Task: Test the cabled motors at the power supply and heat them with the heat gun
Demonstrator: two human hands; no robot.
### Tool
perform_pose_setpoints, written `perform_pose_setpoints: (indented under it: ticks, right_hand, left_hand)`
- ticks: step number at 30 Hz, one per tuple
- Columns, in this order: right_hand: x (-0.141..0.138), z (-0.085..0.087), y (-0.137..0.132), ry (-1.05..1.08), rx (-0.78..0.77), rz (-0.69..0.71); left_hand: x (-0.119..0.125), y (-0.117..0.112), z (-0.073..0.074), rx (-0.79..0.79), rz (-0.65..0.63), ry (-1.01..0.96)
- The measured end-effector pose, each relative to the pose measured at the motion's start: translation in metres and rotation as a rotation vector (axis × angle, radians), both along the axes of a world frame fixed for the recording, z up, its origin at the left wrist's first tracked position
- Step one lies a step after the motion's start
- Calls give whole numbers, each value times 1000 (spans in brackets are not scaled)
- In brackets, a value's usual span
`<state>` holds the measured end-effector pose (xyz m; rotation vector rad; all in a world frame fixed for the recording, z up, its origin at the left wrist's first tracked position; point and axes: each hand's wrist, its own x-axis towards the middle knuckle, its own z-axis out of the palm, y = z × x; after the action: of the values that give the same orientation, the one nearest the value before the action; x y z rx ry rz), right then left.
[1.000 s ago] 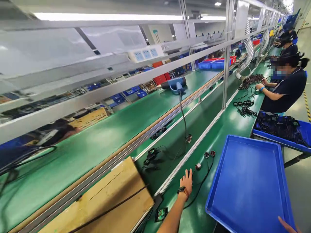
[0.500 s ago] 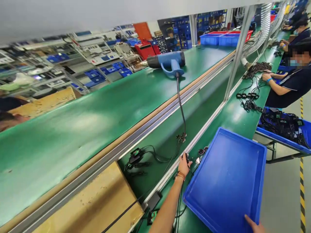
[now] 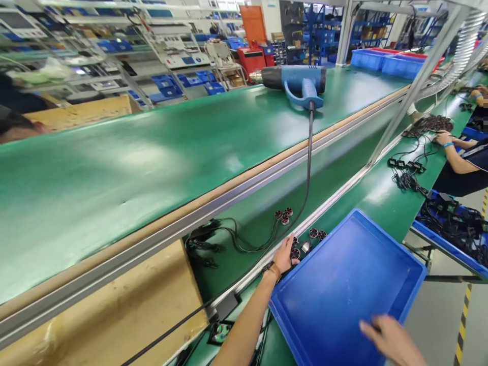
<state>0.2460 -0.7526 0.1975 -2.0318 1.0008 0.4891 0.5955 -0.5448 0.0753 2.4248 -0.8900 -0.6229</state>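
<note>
My left hand (image 3: 284, 256) reaches to the metal rail along the bench. Its fingers and thumb are spread beside small round motors (image 3: 295, 253), touching or almost touching them. More round motors (image 3: 313, 233) and a small silvery piece (image 3: 305, 247) lie just to the right, at the edge of a blue plastic tray (image 3: 343, 290). The tray has low walls, its inside is bare, and it sits askew on the green bench. Over the tray's near right part is my right hand (image 3: 387, 338), smeared by motion; its finger pose is unclear.
A blue heat gun (image 3: 303, 84) lies on the upper green shelf, its cord hanging down. Motors with black cables (image 3: 244, 246) rest behind the rail, near a cardboard box (image 3: 152, 305). At right, a co-worker's arm (image 3: 455, 152) is near a cable-filled blue bin (image 3: 453, 229).
The view has swung left and down. My right hand has come off the tray's near rim and moved inward over it. My left hand stays by the motors, its fingers now more stretched.
</note>
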Motion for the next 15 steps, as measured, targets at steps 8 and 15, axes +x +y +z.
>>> perform_pose_setpoints:
  ticks: [8, 15]
  right_hand:
    - [315, -4, -16, 38, -346, 808]
    - [338, -53, -27, 104, -309, 944]
  left_hand:
    - [-1, -25, 7, 220, 87, -110]
    - [1, -34, 10, 281, 126, -83]
